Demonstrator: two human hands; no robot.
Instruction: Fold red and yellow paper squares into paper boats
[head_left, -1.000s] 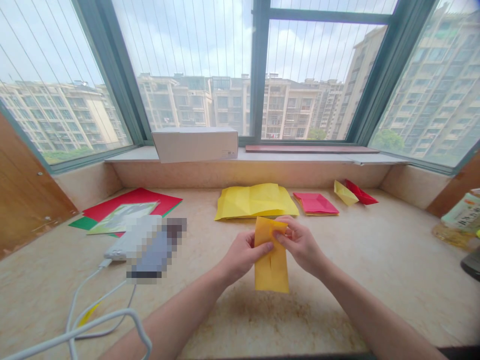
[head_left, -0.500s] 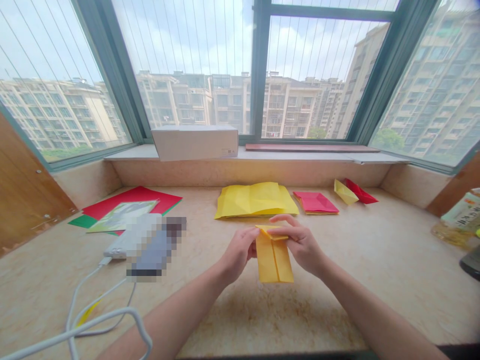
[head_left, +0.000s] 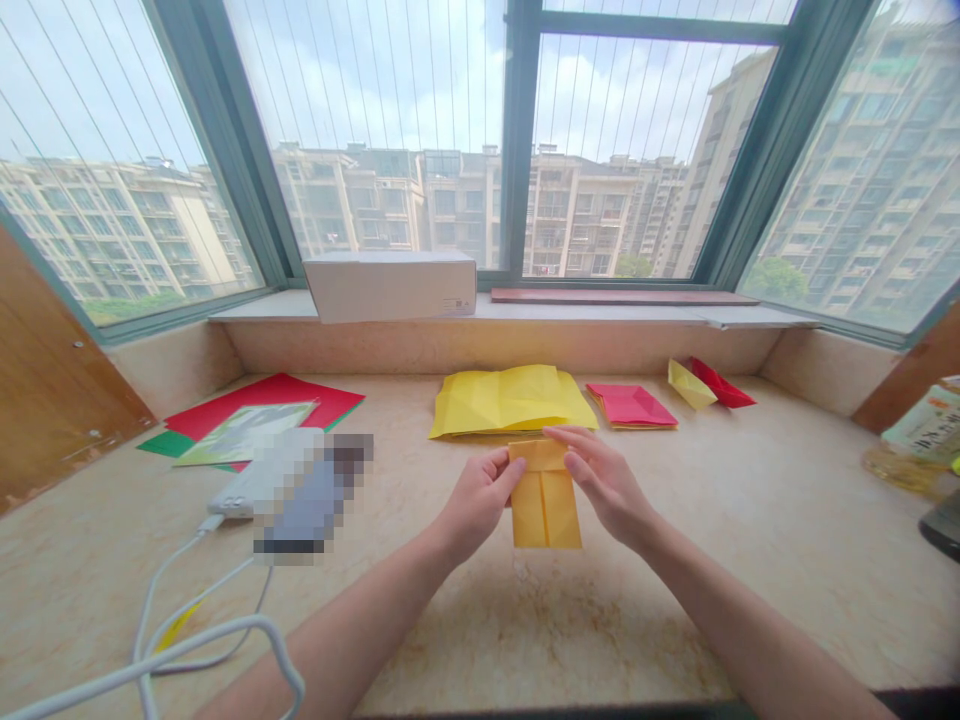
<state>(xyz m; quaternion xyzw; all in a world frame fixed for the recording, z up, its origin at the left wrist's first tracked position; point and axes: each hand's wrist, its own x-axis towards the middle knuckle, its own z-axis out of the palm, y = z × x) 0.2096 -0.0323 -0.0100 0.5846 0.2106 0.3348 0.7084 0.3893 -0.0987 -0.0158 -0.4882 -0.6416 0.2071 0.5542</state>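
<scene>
A folded sheet of orange-yellow paper (head_left: 546, 510) is held up above the countertop, a crease line running down its middle and a band folded across its top. My left hand (head_left: 480, 497) grips its upper left edge, thumb in front and the other fingers partly hidden behind. On the opposite side, my right hand (head_left: 609, 488) has its thumb at the paper's right edge and its fingers along the top right corner. Behind the paper lie creased yellow sheets (head_left: 510, 395) and a stack of folded pink paper (head_left: 634, 404).
Yellow (head_left: 691, 385) and red (head_left: 724, 385) folded-paper shapes stand at the back right. Red paper (head_left: 270, 395), a white device (head_left: 251, 470), a blurred-out phone-like object (head_left: 304, 505) and white cables (head_left: 217, 630) occupy the left. A bottle (head_left: 919, 440) stands far right; a white box (head_left: 390, 287) sits on the sill.
The paper's top band now lies flat across the front, where a raised flap showed before. My left thumb has moved onto the front, and my right fingers have shifted to the top right corner.
</scene>
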